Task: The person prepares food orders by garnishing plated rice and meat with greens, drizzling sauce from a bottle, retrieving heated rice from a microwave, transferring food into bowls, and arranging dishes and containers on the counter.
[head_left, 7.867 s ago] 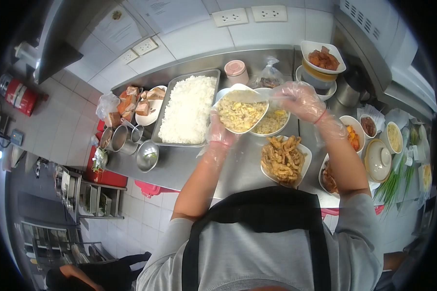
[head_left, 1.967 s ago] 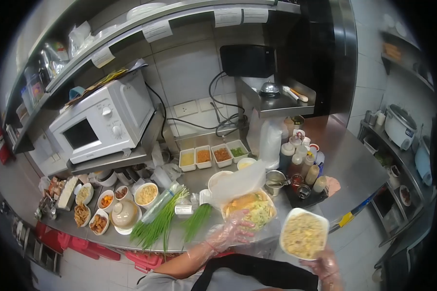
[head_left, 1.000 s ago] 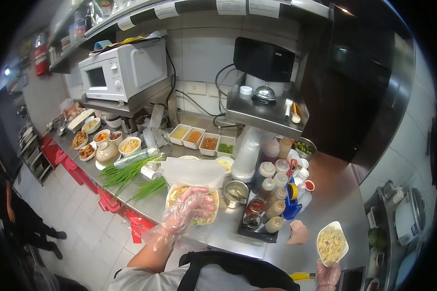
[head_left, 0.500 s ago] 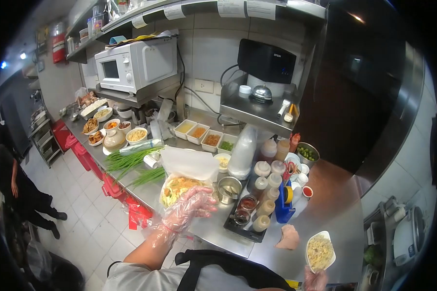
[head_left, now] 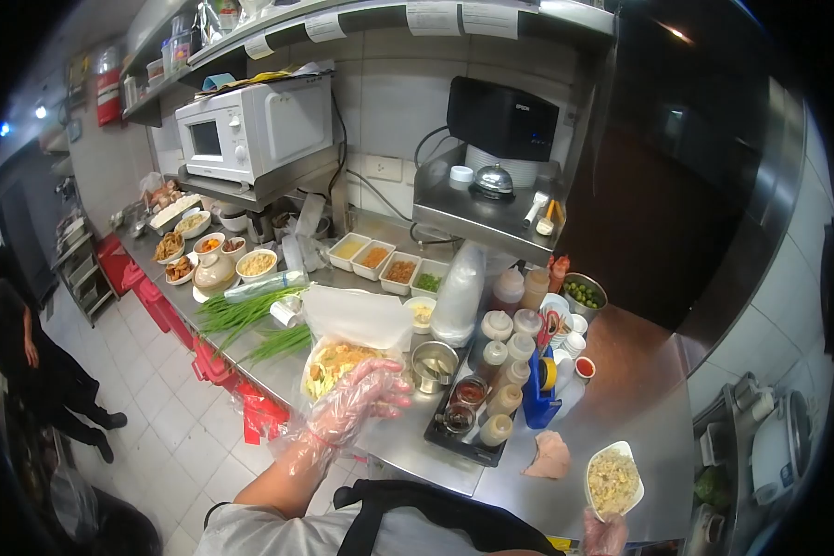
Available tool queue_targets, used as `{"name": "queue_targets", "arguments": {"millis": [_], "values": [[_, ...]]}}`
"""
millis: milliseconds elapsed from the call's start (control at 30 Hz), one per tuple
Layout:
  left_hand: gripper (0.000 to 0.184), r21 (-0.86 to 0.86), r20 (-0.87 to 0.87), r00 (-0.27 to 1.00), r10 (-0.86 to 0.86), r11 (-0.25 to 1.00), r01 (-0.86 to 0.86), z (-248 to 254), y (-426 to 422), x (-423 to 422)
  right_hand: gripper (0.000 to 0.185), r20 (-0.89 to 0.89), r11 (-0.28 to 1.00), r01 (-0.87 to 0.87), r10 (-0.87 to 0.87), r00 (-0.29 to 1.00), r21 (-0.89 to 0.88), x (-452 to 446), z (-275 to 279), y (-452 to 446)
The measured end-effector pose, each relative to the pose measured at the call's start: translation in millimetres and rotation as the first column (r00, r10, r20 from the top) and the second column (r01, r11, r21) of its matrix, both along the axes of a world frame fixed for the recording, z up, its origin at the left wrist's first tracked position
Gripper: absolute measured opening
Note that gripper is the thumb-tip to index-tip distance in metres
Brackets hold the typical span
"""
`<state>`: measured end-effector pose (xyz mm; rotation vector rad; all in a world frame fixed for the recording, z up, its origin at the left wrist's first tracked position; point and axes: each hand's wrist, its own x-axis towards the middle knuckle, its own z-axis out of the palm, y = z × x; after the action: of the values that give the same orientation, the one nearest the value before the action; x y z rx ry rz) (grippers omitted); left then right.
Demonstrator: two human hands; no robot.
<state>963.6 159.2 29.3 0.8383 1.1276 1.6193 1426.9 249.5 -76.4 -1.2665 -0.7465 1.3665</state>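
My left hand, in a clear plastic glove, hovers at the front of an open white takeaway box with its lid up. Its fingers stretch out to the right and nothing shows in them. Inside the box lies food with shredded cabbage and an orange-brown topping, partly covered by the hand. At the lower right, my right hand, also gloved, grips the near edge of a white bowl of pale, chopped-looking food. A small metal pot stands just right of my left hand.
Squeeze bottles and sauce jars stand on a black tray. Beside them is a blue tape dispenser. A pinkish flat piece lies on the steel counter. Green onions and topping tubs sit behind. A person stands far left.
The view has shifted slightly. Both hands stay nearly where they were, the left by the box and the right still holding the bowl.
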Motion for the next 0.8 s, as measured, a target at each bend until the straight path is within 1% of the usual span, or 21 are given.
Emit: {"name": "queue_targets", "arguments": {"millis": [33,67,100,133,167,200,233,267,300,333,400,500,533,600,667,700,800], "values": [[0.047,0.006,-0.003,1.0,0.002,1.0,-0.002,0.7,0.7,-0.3,0.047,0.091,0.999,-0.025,0.023,0.996,0.025,6.5,-7.9,0.0],[0.047,0.007,-0.007,1.0,0.001,1.0,-0.001,1.6,1.3,0.4,0.047,0.223,0.995,-0.073,0.056,0.973,0.065,15.9,-22.3,1.2],[0.048,0.005,-0.011,1.0,-0.004,1.0,0.004,2.3,1.8,0.9,0.045,-0.003,0.998,0.004,-0.004,1.0,0.061,8.6,-12.9,5.4],[0.049,0.035,-0.028,0.999,0.023,0.999,-0.022,3.3,2.4,0.1,0.044,-0.227,0.995,0.089,-0.077,0.971,0.044,1.0,-3.2,10.0],[0.05,0.045,-0.045,0.999,0.027,0.999,-0.025,3.7,3.4,-0.8,0.043,-0.432,0.981,0.194,-0.182,0.883,-0.015,1.9,-4.9,-0.2],[0.051,0.041,-0.06,0.998,0.007,0.999,-0.005,2.3,6.0,1.3,0.046,-0.377,0.985,0.139,-0.093,0.922,0.098,14.8,-20.8,-5.2],[0.054,0.098,-0.066,0.997,0.025,0.995,-0.019,4.1,8.1,6.0,0.049,-0.315,0.974,0.086,-0.016,0.949,0.209,27.7,-36.8,-9.5],[0.051,0.06,-0.032,0.999,0.033,0.998,-0.031,7.0,8.5,8.2,0.049,-0.302,0.97,0.119,-0.05,0.952,0.212,34.0,-43.6,-10.4],[0.052,0.064,-0.051,0.997,0.052,0.997,-0.049,7.3,10.1,10.6,0.05,-0.289,0.964,0.152,-0.085,0.953,0.216,40.6,-50.9,-11.2],[0.052,0.084,-0.042,0.997,0.071,0.994,-0.067,8.4,11.8,14.6,0.054,-0.269,0.973,0.127,-0.072,0.96,0.192,51.7,-56.3,-13.9],[0.05,0.094,-0.051,0.995,0.082,0.993,-0.077,10.7,14.6,20.0,0.051,-0.24,0.958,0.285,-0.28,0.929,-0.017,47.8,-40.8,-11.6],[0.047,0.089,-0.054,0.995,0.083,0.993,-0.078,4.6,19.4,21.4,0.053,-0.221,0.94,0.339,-0.339,0.915,-0.037,47.2,-36.9,-12.2],[0.047,0.089,-0.059,0.997,0.058,0.995,-0.053,4.9,22.0,23.0,0.053,-0.229,0.93,0.366,-0.364,0.903,-0.036,48.9,-41.1,-12.4],[0.045,0.112,-0.065,0.996,0.064,0.992,-0.057,7.2,22.5,24.6,0.052,-0.253,0.929,0.369,-0.36,0.898,-0.014,52.9,-58.6,-4.1],[0.046,0.129,-0.082,0.995,0.051,0.991,-0.04,9.4,22.7,19.0,0.051,-0.357,0.95,0.309,-0.306,0.883,-0.05,68.5,-93.7,13.6],[0.046,0.126,-0.09,0.995,0.052,0.991,-0.041,9.1,24.1,18.4,0.051,-0.373,0.953,0.301,-0.289,0.882,-0.027,66.1,-106.4,25.0],[0.046,0.103,-0.103,0.99,0.1,0.991,-0.089,10.9,15.3,16.4,0.049,-0.356,0.969,0.248,-0.228,0.906,0.011,69.3,-127.2,65.3]]}}
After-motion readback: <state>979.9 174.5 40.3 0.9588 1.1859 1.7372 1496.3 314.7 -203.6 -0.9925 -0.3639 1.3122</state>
